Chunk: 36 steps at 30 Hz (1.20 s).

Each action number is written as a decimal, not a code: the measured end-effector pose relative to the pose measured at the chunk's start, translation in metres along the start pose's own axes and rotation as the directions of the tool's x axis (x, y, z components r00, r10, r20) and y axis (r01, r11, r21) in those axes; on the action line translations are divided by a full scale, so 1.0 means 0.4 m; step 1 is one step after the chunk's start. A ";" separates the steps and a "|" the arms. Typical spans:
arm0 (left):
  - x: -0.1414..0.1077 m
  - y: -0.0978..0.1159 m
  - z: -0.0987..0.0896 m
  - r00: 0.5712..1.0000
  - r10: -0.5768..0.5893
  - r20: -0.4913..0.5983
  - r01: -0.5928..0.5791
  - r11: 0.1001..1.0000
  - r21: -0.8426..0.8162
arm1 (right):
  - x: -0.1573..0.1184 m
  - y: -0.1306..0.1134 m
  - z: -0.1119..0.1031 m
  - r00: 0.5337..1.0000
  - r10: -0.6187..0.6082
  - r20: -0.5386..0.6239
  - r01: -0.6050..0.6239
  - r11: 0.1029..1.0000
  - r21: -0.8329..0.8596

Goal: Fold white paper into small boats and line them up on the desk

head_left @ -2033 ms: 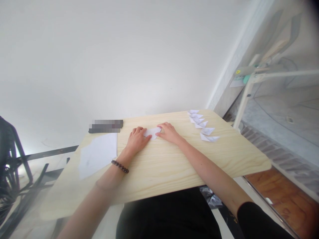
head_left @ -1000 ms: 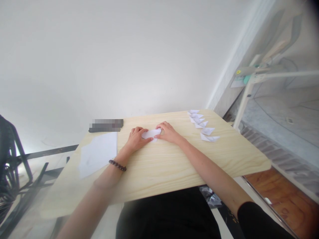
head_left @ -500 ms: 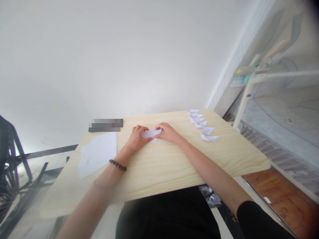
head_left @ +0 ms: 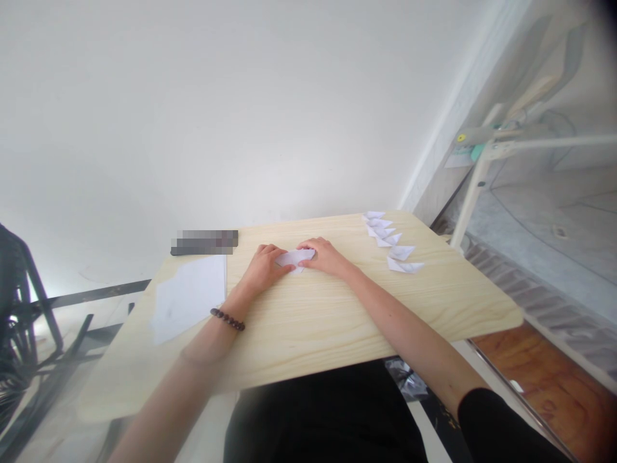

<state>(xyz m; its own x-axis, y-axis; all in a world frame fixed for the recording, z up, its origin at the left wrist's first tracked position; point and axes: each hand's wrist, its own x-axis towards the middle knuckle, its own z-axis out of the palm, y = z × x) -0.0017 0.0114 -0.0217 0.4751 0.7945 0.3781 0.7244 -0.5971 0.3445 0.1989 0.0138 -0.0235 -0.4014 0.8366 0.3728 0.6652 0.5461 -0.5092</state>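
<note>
Between left hand and right hand — folded paper (long axis sideways).

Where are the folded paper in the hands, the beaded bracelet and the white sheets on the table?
Folded paper (head_left: pixel 295 258): head view, middle of its upper face.
Beaded bracelet (head_left: pixel 228 319): head view, beads midway along its visible stretch.
White sheets (head_left: pixel 191 296): head view, middle of the top sheet.

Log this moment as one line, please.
left hand: pinching folded white paper, left end | right hand: pinching its right end | table right: pointed paper folds | table left: white paper sheets
</note>
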 end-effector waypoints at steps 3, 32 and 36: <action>0.000 0.005 -0.005 1.000 0.019 -0.018 -0.019 1.000 0.000 | 0.002 0.002 -0.001 0.999 -0.039 0.022 0.040 0.998 -0.056; 0.002 0.020 -0.018 0.998 0.066 0.022 -0.067 0.995 0.070 | -0.002 -0.011 -0.013 0.977 -0.208 0.050 0.214 0.959 -0.188; 0.003 0.022 -0.020 0.997 0.068 0.036 -0.072 0.992 0.099 | -0.005 -0.019 -0.015 0.977 -0.200 0.068 0.210 0.957 -0.199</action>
<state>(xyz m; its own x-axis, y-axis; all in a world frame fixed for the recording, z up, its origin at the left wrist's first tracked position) 0.0012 0.0061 -0.0113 0.5414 0.7553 0.3693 0.7344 -0.6387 0.2297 0.1984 0.0078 -0.0160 -0.5684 0.7114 0.4133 0.6778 0.6896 -0.2549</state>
